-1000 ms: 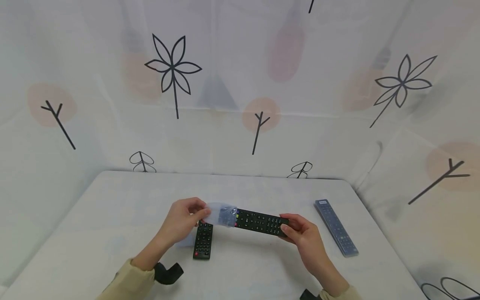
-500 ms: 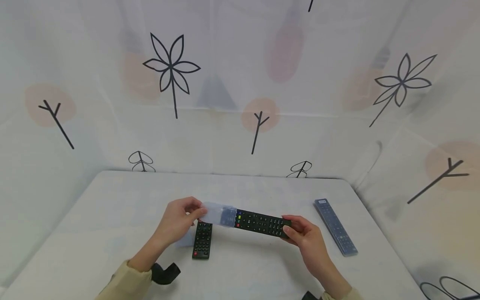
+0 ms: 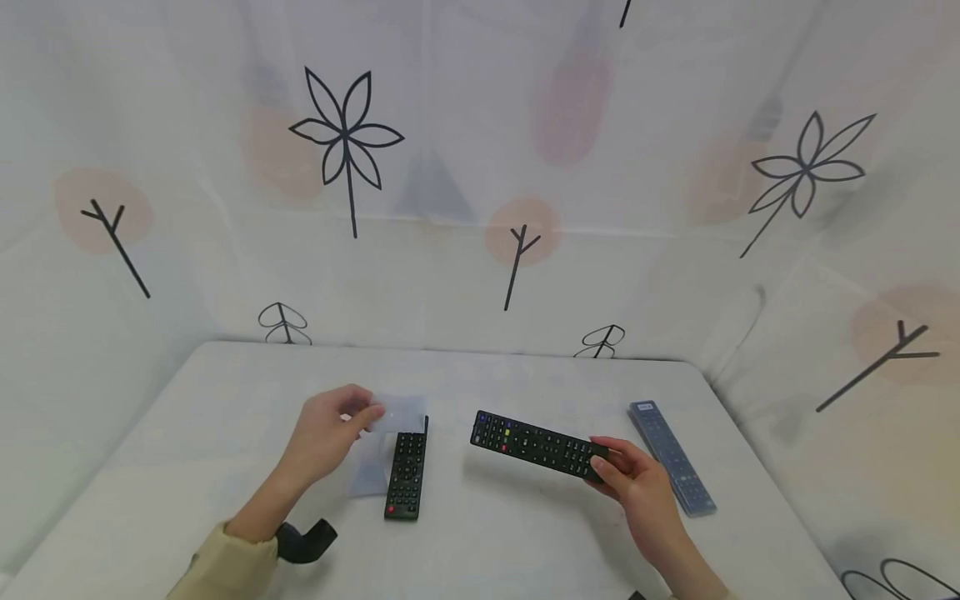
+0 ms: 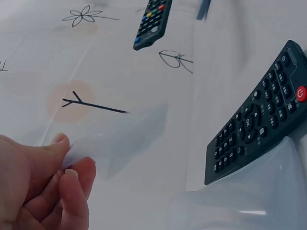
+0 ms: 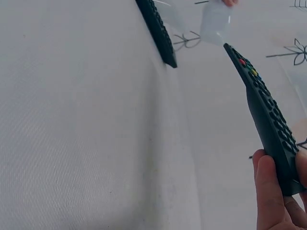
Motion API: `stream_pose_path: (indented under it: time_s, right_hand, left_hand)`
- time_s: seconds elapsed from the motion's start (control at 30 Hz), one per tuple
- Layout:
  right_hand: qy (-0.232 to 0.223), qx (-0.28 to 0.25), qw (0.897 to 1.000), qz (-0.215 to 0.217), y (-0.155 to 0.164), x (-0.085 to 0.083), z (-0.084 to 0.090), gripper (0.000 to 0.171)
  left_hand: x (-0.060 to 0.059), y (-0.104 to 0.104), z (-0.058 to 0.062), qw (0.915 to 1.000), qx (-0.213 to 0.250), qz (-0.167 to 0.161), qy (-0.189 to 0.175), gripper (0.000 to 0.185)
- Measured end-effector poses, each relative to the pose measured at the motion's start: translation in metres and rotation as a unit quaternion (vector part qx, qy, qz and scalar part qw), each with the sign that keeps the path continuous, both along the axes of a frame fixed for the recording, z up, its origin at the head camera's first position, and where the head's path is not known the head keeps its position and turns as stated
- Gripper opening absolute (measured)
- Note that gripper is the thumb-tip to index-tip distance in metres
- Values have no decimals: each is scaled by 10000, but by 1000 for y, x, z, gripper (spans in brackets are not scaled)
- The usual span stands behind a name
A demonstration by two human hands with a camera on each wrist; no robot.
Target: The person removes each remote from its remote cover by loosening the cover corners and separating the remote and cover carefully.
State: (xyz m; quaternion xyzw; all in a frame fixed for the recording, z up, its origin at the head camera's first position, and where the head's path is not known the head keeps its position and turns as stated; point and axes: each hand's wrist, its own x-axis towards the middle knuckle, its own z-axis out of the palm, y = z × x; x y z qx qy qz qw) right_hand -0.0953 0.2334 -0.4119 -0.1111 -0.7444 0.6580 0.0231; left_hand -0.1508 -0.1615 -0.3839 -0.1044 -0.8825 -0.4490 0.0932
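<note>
My right hand grips the lower end of a black remote control, raised above the table with its buttons up; the right wrist view shows this remote side-on. In my left hand a thin clear plastic sleeve is pinched between thumb and fingers, and the left wrist view shows that sleeve limp and see-through. Sleeve and held remote are apart. Just beyond the left hand, a second black remote lies on the table, its far end partly behind the sleeve.
Another plastic sleeve lies flat left of the second remote. At the right of the white table, a remote in a bluish clear sleeve lies at a slant. A patterned cloth hangs behind the table.
The sleeve has come off the far end of the held remote. My left hand moved left with the sleeve, and my right hand moved right with the remote, now fully bare.
</note>
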Motion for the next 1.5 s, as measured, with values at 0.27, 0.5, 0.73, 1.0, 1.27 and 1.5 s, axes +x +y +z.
stream_pose_path:
  time_s: [0.27, 0.5, 0.73, 1.0, 1.27, 1.5]
  right_hand:
    - [-80, 46, 10000, -11, 1, 1, 1, 42]
    - [-133, 182, 9997, -28, 1, 1, 0, 42]
    - [-236, 282, 9993, 30, 0, 0, -2, 41]
    - [-225, 383, 9990, 60, -2, 0, -2, 40]
    - [-197, 526, 9984, 120, -3, -1, -3, 40]
    - [-245, 629, 9976, 136, -2, -1, -5, 41]
  left_hand:
    - [-2, 1, 2, 9986, -138, -495, 99, 9]
    - [-3, 6, 2, 9966, -432, -644, 274, 16]
    - [-5, 13, -1, 9956, -326, -746, 463, 17]
    - [-6, 25, -5, 9956, -96, -901, 219, 18]
    - [-7, 38, -9, 9927, -34, -1205, 66, 18]
    - [-8, 47, -19, 9889, -76, -1480, -124, 16]
